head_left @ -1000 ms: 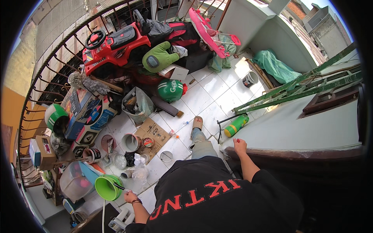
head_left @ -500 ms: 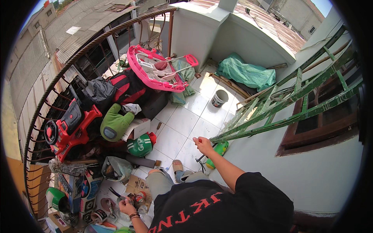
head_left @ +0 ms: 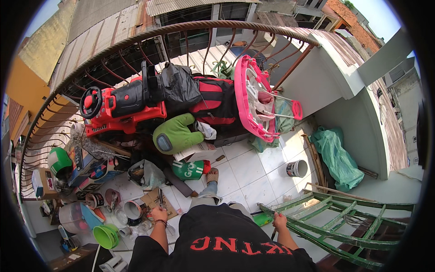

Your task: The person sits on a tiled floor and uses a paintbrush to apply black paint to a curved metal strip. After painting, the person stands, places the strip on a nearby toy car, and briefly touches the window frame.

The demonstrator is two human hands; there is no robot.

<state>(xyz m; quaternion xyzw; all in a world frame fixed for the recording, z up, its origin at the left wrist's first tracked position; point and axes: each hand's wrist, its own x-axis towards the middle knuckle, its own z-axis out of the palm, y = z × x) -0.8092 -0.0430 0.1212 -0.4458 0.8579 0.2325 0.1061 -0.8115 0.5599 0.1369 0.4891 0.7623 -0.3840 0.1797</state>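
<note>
My left hand is closed around a slim dark tool, its kind too small to make out. Below it, a sheet of brown cardboard lies on the tiles. A paint-smeared white pail stands just left of this hand. My right hand has its fingers curled, beside the lower end of a green wooden ladder. Whatever it grips, if anything, is hidden. A green object shows on the floor left of that hand.
A curved metal railing bounds the far side. Along it stand a red ride-on toy car, a black-and-red bag and a pink-rimmed baby item. A green helmet, a white bucket and a green tarp lie nearer.
My view has turned left, so the railing and clutter shift right. My right arm has drawn back, its hand now beside the ladder's end. My left hand still holds the slim tool, now pointing upward.
</note>
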